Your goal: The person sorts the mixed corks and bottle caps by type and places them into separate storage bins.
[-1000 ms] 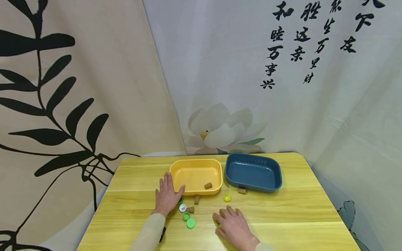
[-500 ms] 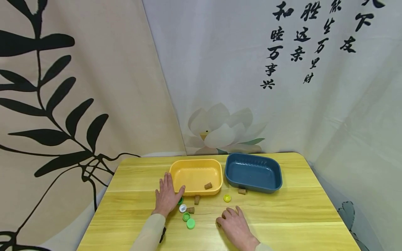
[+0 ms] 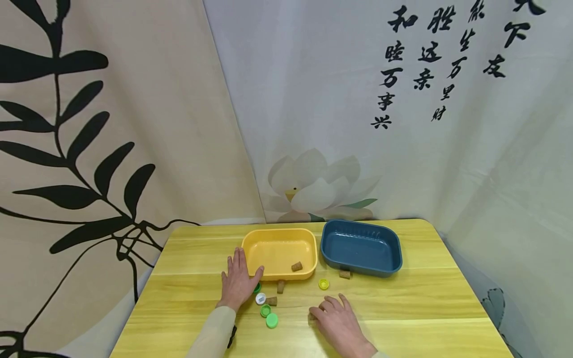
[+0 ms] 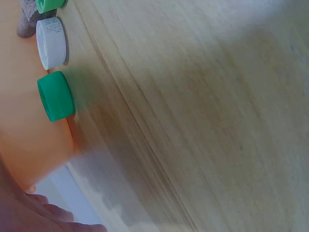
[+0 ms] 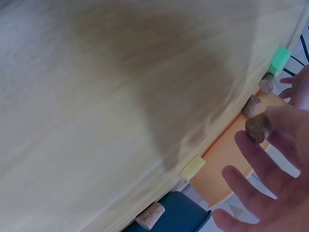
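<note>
My left hand [image 3: 237, 282] lies with straight fingers along the left side of the yellow tray [image 3: 273, 256], its thumb over the near left corner. Between the thumb and fingers of my right hand [image 3: 338, 325] a cork [image 5: 257, 128] is pinched, low over the table in front of the trays; the head view mostly hides it. A second cork [image 3: 297, 266] lies inside the yellow tray. Just in front of that tray are two more corks, a dark green cap [image 4: 57, 96], a white cap [image 3: 260, 298] and two light green caps [image 3: 271, 320].
To the right of the yellow tray stands a dark blue tray [image 3: 360, 248]. A cork [image 3: 344, 274] lies against its near side, and a yellow cap [image 3: 324, 284] sits between the trays and my right hand. A printed cloth [image 3: 313, 99] hangs behind the table.
The right hand's fingers have drawn in from a spread pose to a pinch, and the hand has shifted slightly right. The left hand and both trays stay put.
</note>
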